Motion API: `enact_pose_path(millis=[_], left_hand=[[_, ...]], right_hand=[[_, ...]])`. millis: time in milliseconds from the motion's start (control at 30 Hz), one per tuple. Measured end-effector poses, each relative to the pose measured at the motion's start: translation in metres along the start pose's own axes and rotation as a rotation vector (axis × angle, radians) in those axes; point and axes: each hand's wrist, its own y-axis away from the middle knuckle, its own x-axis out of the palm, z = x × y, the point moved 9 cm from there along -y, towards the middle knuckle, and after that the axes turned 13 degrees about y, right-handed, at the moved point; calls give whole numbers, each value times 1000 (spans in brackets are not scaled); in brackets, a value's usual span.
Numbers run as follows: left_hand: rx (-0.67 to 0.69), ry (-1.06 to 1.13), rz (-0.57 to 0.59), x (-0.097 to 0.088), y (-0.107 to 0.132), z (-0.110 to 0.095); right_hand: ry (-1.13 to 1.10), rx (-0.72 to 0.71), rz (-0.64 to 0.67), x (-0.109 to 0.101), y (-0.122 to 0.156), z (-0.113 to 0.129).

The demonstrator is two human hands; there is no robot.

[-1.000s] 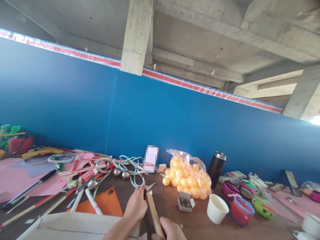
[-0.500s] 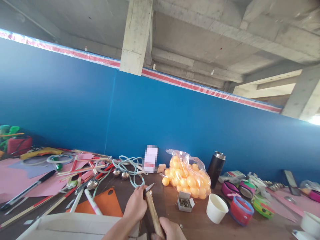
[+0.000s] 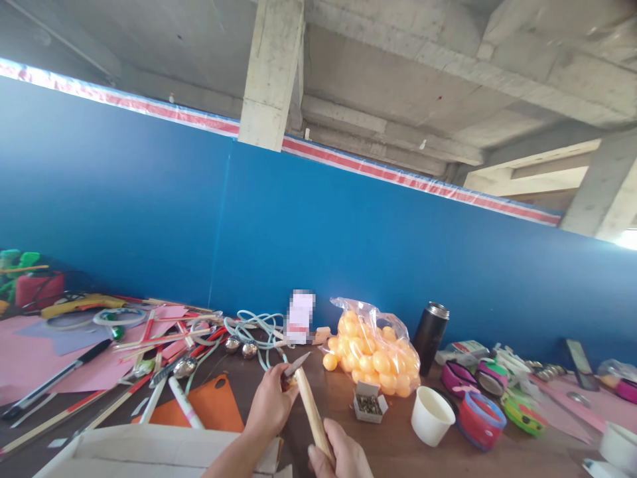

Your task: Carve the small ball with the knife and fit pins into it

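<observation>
My right hand [image 3: 341,455] is closed round the lower end of a wooden-handled hammer [image 3: 311,411], whose metal head [image 3: 297,365] points up and to the left. My left hand [image 3: 271,403] is pinched shut just below the hammer head, on something too small to make out. Both hands are low in the middle of the view, over a brown table [image 3: 393,445]. A small open box of metal bits [image 3: 369,402] sits just right of the hammer, and an orange card [image 3: 216,403] lies to the left.
A bag of orange balls [image 3: 375,352], a dark flask [image 3: 430,337], a white paper cup [image 3: 432,415] and tape rolls [image 3: 482,415] stand to the right. Sticks, pens, cord [image 3: 259,328], bells and pink paper [image 3: 30,355] cover the left. White cardboard [image 3: 144,451] lies at the near edge. A blue wall stands behind.
The hammer has lifted and tilted a little; my right hand has risen further into view on the handle. My left hand has stayed in about the same place.
</observation>
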Motion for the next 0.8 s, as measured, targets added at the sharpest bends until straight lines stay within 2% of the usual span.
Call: enact_pose_path(millis=[100,167,300,433,600,800], left_hand=[[-35,21,-75,-7,-2,4],[-43,71,-110,-10,-3,7],[-26,182,-132,-9,-5,13],[12,247,-117,-7,-7,16],[9,237,-145,-10,-7,15],[42,256,-133,-9,-6,10]], right_hand=[[-54,29,-165,-13,0,-3],[-54,28,-230,-18,1,-4],[-3,-35,-247,-20,1,3],[-24,-34,-272,-27,2,7],[32,-58,-232,-28,3,12],[-1,-40,-266,-32,4,12]])
